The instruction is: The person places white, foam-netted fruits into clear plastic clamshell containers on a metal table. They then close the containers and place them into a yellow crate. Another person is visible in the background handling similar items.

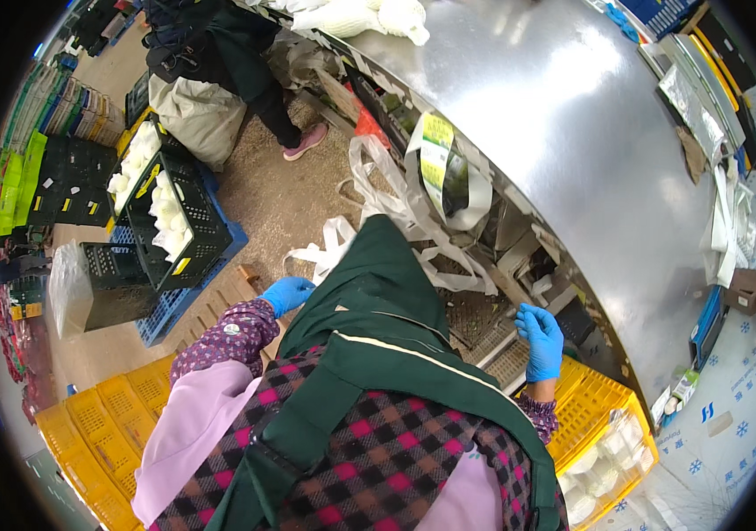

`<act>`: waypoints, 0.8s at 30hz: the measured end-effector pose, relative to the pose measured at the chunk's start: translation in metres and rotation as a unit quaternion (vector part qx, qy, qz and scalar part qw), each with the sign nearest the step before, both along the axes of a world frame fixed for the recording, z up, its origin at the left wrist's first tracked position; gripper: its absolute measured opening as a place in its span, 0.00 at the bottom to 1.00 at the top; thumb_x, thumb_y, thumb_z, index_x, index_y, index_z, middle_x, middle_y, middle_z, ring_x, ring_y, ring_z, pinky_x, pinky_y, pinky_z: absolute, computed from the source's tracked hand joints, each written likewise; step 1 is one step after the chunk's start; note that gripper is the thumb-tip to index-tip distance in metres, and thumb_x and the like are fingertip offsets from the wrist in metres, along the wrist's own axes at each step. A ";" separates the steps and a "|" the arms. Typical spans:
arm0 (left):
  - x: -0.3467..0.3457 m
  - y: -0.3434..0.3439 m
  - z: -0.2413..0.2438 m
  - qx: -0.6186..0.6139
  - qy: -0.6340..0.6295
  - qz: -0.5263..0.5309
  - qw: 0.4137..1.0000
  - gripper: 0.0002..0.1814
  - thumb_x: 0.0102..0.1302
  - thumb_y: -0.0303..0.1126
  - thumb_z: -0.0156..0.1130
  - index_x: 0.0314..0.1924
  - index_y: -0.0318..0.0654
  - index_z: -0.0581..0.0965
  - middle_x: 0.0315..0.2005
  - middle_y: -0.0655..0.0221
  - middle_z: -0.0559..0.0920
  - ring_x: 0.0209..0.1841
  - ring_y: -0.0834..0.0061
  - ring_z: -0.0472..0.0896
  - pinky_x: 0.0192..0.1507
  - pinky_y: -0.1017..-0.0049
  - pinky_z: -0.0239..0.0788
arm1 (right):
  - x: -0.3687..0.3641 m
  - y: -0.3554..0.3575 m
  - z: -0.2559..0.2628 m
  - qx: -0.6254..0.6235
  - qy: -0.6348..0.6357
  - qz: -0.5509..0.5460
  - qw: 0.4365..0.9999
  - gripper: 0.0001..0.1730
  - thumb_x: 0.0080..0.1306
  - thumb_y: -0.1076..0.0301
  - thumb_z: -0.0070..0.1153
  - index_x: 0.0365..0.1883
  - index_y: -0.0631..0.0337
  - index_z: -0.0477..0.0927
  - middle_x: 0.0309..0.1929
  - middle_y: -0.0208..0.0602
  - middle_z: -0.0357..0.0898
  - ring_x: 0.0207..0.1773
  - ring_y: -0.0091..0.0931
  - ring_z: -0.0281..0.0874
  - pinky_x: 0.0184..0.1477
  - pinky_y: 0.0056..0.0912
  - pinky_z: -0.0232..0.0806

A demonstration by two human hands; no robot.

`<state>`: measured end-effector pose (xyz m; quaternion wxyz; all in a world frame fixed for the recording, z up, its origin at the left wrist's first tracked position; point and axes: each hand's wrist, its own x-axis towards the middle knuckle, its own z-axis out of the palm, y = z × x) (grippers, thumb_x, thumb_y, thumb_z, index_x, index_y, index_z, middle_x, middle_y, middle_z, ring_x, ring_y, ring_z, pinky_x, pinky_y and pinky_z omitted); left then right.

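My left hand (287, 297), in a blue glove, is at the left edge of my dark green apron (378, 292). Its fingertips meet the cloth there, and whether they grip anything is unclear. White plastic bag handles (333, 247) show just beyond them. On the other side, my right hand (540, 342), gloved the same way, is raised with loosely bent fingers and nothing visible in it. It is beside the metal table's (590, 219) near edge, above a yellow plastic crate (580, 398) that has wrapped pale produce (607, 458) at its lower side.
Black crates (202, 229) with white net-wrapped produce (169, 216) stand on a blue pallet (235, 232) to the left. Yellow crates (109, 425) are at lower left. White plastic bags (394, 192) hang along the table's side. Another person (245, 53) stands ahead beside a white sack (195, 116).
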<state>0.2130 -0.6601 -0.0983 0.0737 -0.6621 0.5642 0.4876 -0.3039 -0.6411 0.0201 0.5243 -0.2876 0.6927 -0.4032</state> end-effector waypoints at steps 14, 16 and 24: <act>0.089 -0.421 0.035 -0.299 0.260 0.227 0.890 0.10 0.66 0.29 0.56 0.44 0.34 0.81 0.34 0.63 0.84 0.35 0.74 0.81 0.39 0.75 0.73 | 0.148 -0.409 0.101 -0.147 0.149 0.046 0.977 0.09 0.67 0.70 0.55 0.34 0.69 0.82 0.32 0.37 0.83 0.36 0.23 0.79 0.41 0.25 0.71; 0.069 -0.458 0.069 -0.320 0.274 0.095 0.902 0.11 0.66 0.30 0.56 0.44 0.35 0.82 0.33 0.62 0.84 0.34 0.73 0.81 0.39 0.75 0.73 | 0.157 -0.466 0.125 -0.130 0.214 0.086 0.964 0.10 0.67 0.69 0.55 0.33 0.67 0.82 0.31 0.36 0.83 0.35 0.22 0.78 0.40 0.25 0.70; 0.047 -0.517 0.139 -0.185 0.347 -0.174 0.903 0.12 0.67 0.35 0.58 0.46 0.41 0.82 0.33 0.62 0.84 0.33 0.73 0.82 0.38 0.74 0.73 | 0.077 -0.730 0.182 -0.285 0.560 0.173 0.759 0.10 0.66 0.65 0.52 0.33 0.59 0.83 0.37 0.45 0.80 0.38 0.39 0.77 0.42 0.37 0.69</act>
